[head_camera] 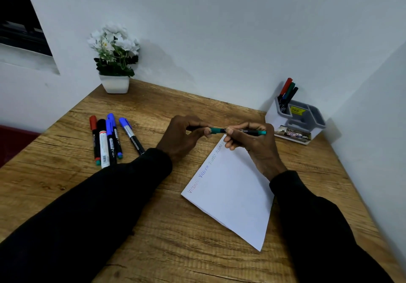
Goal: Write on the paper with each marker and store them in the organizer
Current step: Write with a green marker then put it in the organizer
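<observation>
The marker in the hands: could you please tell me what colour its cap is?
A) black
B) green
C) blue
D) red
B: the marker held over the paper has a green cap, pinched by the left hand, while the right hand grips the black barrel.

Left hand point(180, 138) pinches the green marker point(218, 130), right hand point(256, 145) grips its barrel.
</observation>
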